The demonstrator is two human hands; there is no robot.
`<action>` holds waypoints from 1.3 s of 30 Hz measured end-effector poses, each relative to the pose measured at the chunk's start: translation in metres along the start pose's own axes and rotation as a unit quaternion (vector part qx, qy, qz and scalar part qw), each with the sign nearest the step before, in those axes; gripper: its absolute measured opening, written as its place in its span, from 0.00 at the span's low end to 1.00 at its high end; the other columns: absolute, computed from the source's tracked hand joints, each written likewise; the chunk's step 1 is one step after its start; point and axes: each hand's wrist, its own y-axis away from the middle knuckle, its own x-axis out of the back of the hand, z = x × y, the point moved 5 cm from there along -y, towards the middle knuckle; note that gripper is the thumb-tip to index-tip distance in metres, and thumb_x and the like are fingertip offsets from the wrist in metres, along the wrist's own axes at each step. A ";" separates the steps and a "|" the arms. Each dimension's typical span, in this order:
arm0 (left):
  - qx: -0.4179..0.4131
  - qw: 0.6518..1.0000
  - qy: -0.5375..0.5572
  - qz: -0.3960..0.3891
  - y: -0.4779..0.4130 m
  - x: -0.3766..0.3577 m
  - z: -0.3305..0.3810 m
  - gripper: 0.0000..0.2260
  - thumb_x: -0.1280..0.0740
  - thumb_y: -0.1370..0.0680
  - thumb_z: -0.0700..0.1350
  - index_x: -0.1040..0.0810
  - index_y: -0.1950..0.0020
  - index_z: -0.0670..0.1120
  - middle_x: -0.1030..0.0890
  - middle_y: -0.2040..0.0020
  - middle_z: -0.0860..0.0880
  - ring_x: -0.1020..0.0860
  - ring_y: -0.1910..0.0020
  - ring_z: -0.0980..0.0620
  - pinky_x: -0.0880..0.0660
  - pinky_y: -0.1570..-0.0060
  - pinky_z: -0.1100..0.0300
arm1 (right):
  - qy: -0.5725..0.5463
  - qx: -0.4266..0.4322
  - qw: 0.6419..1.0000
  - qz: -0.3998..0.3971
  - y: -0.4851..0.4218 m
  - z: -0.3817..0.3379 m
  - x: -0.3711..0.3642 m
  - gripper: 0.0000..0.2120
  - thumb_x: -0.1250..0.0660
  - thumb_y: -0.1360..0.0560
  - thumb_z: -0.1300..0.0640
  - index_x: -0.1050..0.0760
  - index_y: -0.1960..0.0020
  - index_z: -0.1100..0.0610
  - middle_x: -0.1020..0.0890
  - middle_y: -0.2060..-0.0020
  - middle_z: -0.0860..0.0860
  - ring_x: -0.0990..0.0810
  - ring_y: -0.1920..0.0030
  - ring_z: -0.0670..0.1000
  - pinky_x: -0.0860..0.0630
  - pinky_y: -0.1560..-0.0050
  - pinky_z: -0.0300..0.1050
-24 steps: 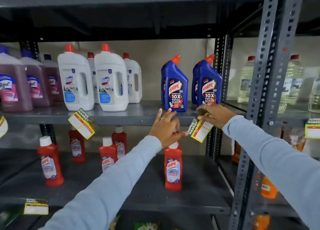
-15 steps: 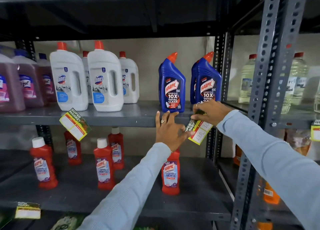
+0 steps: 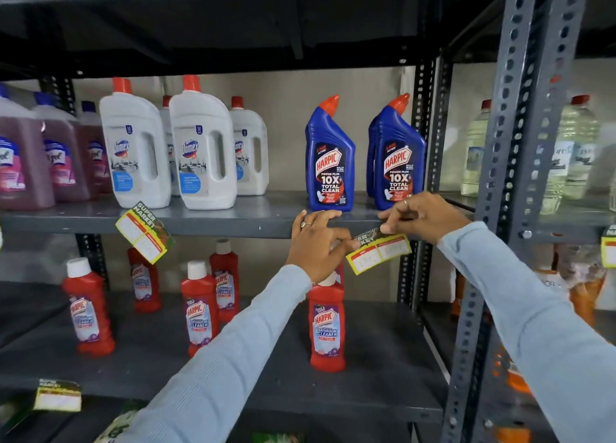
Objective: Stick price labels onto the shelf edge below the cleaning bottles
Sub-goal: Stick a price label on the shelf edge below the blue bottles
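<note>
A yellow-and-red price label (image 3: 380,253) hangs at the grey shelf edge (image 3: 233,228), below two blue Harpic bottles (image 3: 330,157). My right hand (image 3: 423,216) pinches the label's top edge against the shelf front. My left hand (image 3: 316,242) rests its fingertips on the shelf lip and touches the label's left end with finger and thumb. The label lies nearly level, tilted slightly. Another label (image 3: 144,231) hangs crooked under the white Domex bottles (image 3: 203,145).
Purple bottles (image 3: 23,162) stand at the far left. Red Harpic bottles (image 3: 326,322) fill the lower shelf, one right under my left hand. A perforated steel upright (image 3: 520,162) stands at the right, with clear bottles (image 3: 573,149) beyond it.
The label has swung from steeply tilted to almost level. My left hand moved right and took hold of its left end. My right hand stayed on its top edge.
</note>
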 end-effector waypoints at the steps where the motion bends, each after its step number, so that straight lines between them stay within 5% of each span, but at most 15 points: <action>1: -0.019 1.000 -0.022 -0.003 0.002 0.000 0.000 0.14 0.38 0.25 0.58 0.18 0.52 0.52 0.30 0.29 0.47 0.39 0.28 0.46 0.56 0.28 0.47 | 0.007 0.009 1.000 0.012 0.006 0.003 -0.004 0.03 0.25 0.34 0.57 0.17 0.64 0.54 0.17 0.46 0.50 0.22 0.49 0.41 0.30 0.51 0.33; 6: -0.073 0.983 -0.170 -0.004 0.010 -0.008 -0.002 0.10 0.35 0.26 0.55 0.17 0.54 0.52 0.36 0.26 0.49 0.44 0.26 0.46 0.55 0.28 0.47 | 0.217 0.038 0.970 0.106 0.021 0.014 -0.040 0.07 0.26 0.33 0.52 0.16 0.57 0.52 0.27 0.34 0.47 0.34 0.32 0.54 0.35 0.31 0.53; 9: -0.066 0.981 -0.185 -0.001 0.007 -0.009 -0.002 0.10 0.33 0.27 0.56 0.17 0.56 0.52 0.33 0.27 0.50 0.41 0.27 0.46 0.48 0.29 0.45 | 0.282 0.054 0.948 0.133 0.019 0.015 -0.044 0.10 0.28 0.31 0.51 0.16 0.52 0.54 0.27 0.34 0.50 0.34 0.33 0.55 0.35 0.31 0.54; 17: -0.045 0.994 -0.032 -0.089 -0.035 0.023 -0.011 0.17 0.36 0.27 0.59 0.19 0.51 0.48 0.22 0.40 0.51 0.29 0.39 0.50 0.33 0.41 0.50 | 0.045 0.024 0.991 0.124 0.008 0.015 -0.018 0.05 0.28 0.31 0.57 0.17 0.58 0.59 0.18 0.44 0.53 0.26 0.46 0.44 0.29 0.46 0.40; 30: -0.068 0.995 -0.023 -0.063 -0.039 0.017 -0.015 0.15 0.35 0.27 0.58 0.20 0.53 0.48 0.22 0.44 0.52 0.30 0.41 0.54 0.31 0.46 0.56 | 0.004 -0.018 0.984 0.176 0.001 0.018 -0.018 0.07 0.26 0.33 0.55 0.18 0.61 0.59 0.15 0.51 0.52 0.23 0.50 0.44 0.25 0.52 0.40; 35: -0.062 0.995 -0.029 -0.072 -0.045 0.019 -0.016 0.14 0.34 0.29 0.61 0.27 0.66 0.52 0.20 0.46 0.54 0.28 0.45 0.56 0.28 0.48 0.55 | 0.002 -0.074 0.966 0.246 0.004 0.025 -0.010 0.11 0.21 0.40 0.51 0.23 0.69 0.52 0.16 0.60 0.49 0.21 0.53 0.46 0.25 0.60 0.36; 39: -0.047 0.997 0.022 -0.050 -0.048 0.027 -0.021 0.19 0.30 0.33 0.60 0.32 0.75 0.50 0.17 0.49 0.52 0.23 0.48 0.54 0.23 0.53 0.54 | -0.011 -0.106 0.960 0.261 0.000 0.024 -0.003 0.19 0.19 0.42 0.53 0.27 0.61 0.58 0.17 0.62 0.49 0.20 0.56 0.48 0.26 0.63 0.37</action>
